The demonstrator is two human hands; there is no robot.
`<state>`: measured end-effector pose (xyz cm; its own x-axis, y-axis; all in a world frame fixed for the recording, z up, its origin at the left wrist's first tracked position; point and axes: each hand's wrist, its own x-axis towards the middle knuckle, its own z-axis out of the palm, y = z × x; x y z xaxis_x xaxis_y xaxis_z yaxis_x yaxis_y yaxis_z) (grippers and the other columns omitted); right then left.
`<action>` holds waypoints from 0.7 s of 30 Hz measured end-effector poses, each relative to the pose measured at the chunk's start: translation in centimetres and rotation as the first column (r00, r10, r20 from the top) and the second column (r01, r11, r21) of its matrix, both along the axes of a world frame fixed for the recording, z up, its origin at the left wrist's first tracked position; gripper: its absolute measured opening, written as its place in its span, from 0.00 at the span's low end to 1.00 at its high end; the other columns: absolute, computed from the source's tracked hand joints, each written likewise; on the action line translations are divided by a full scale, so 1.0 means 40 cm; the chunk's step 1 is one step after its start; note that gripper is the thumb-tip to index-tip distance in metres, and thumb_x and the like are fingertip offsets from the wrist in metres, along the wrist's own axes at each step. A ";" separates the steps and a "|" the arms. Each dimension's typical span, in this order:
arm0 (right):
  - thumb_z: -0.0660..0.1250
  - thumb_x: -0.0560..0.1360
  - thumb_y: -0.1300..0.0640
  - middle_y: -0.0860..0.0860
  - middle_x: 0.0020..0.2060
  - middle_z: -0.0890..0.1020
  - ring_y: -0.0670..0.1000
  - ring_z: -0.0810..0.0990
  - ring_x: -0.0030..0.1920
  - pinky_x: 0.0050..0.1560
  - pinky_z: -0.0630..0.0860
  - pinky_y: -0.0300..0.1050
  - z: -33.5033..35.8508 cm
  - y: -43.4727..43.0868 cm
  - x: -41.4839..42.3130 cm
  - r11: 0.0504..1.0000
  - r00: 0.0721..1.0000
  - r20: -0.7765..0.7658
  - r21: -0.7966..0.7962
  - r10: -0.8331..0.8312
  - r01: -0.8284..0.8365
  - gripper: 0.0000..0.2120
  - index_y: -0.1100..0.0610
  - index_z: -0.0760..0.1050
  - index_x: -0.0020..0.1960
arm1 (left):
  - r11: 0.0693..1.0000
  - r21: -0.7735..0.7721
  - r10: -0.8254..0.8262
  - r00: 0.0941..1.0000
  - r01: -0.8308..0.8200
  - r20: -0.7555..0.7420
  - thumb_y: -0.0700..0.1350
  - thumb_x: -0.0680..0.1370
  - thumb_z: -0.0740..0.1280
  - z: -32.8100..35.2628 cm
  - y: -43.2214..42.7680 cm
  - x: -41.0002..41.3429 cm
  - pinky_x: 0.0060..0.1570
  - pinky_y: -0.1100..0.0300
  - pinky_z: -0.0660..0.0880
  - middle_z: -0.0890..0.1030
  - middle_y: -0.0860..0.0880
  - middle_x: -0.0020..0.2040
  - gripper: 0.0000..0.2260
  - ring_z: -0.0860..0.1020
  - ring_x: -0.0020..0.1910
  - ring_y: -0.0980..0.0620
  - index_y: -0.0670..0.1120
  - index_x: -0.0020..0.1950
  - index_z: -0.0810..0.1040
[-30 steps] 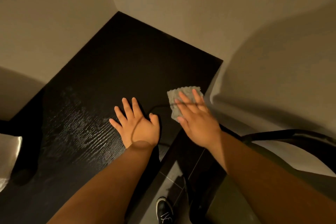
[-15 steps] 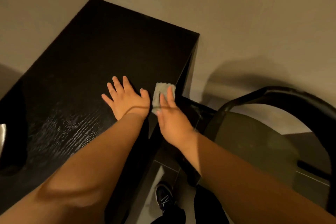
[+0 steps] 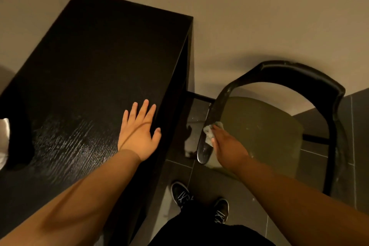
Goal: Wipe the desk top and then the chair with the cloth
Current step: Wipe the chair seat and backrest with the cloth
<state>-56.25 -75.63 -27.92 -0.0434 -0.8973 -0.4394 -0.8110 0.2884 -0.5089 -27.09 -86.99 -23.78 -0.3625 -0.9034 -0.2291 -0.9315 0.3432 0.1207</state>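
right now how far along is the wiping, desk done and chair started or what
Done, it seems: the desk top shows streaky sheen by the left hand, which rests flat on it without the cloth. In hand: the right hand presses the cloth against the chair frame's near arm. Left: the rest of the frame and the seat, which shows specks.

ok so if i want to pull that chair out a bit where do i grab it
Take the chair by the top of its curved black backrest band, coming from above. That band arches clear over the olive seat, so fingers can wrap fully around it. The near arm end is already under the right hand and cloth. The left hand lies flat on the desk, so it is probably the one to use.
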 end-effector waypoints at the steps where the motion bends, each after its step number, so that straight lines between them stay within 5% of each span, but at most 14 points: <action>1: 0.56 0.85 0.52 0.53 0.80 0.62 0.53 0.63 0.79 0.78 0.59 0.44 -0.011 0.023 -0.007 1.000 1.000 -0.010 0.007 0.015 -0.015 0.26 0.55 0.58 0.82 | 1.000 -0.015 -0.011 1.000 0.011 0.010 0.61 0.80 0.54 -0.003 0.007 0.003 0.82 0.41 0.46 0.50 0.48 0.86 0.35 0.47 0.85 0.41 0.53 0.86 0.52; 7: 0.50 0.86 0.49 0.52 0.81 0.61 0.50 0.57 0.81 0.79 0.53 0.41 -0.083 0.097 0.008 0.999 1.000 0.016 -0.047 -0.013 0.014 0.26 0.59 0.60 0.81 | 0.996 -0.077 -0.047 0.999 0.047 0.007 0.62 0.76 0.60 -0.009 0.022 -0.014 0.82 0.38 0.48 0.52 0.49 0.86 0.38 0.48 0.84 0.39 0.56 0.85 0.53; 10: 0.41 0.84 0.44 0.50 0.82 0.57 0.51 0.52 0.82 0.80 0.57 0.50 -0.123 0.134 0.039 0.992 0.997 -0.044 -0.107 0.059 -0.063 0.31 0.57 0.59 0.81 | 0.993 -0.103 -0.053 0.998 0.056 0.031 0.62 0.76 0.59 -0.015 0.017 -0.016 0.81 0.37 0.47 0.51 0.48 0.86 0.38 0.48 0.84 0.38 0.56 0.86 0.53; 16: 0.47 0.86 0.47 0.43 0.82 0.38 0.52 0.25 0.78 0.80 0.44 0.51 -0.194 0.168 0.101 0.979 0.976 -0.069 0.033 0.205 -0.203 0.28 0.51 0.44 0.84 | 0.991 -0.121 -0.052 0.998 0.055 0.032 0.59 0.77 0.63 -0.022 0.012 -0.014 0.81 0.36 0.48 0.52 0.48 0.86 0.38 0.49 0.84 0.37 0.57 0.85 0.53; 21: 0.44 0.86 0.45 0.47 0.80 0.32 0.59 0.24 0.77 0.77 0.32 0.54 -0.203 0.072 0.094 0.984 0.968 -0.174 0.008 0.179 -0.180 0.29 0.50 0.35 0.82 | 0.983 -0.176 -0.047 0.999 0.046 0.002 0.55 0.77 0.66 -0.034 0.007 -0.013 0.81 0.36 0.50 0.55 0.48 0.85 0.37 0.53 0.83 0.36 0.56 0.84 0.57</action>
<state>-52.48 -72.76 -36.04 0.0437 -0.9007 -0.4322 -0.9253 0.1267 -0.3575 -27.60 -86.72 -25.13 -0.4055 -0.9116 -0.0675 -0.9138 0.4022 0.0566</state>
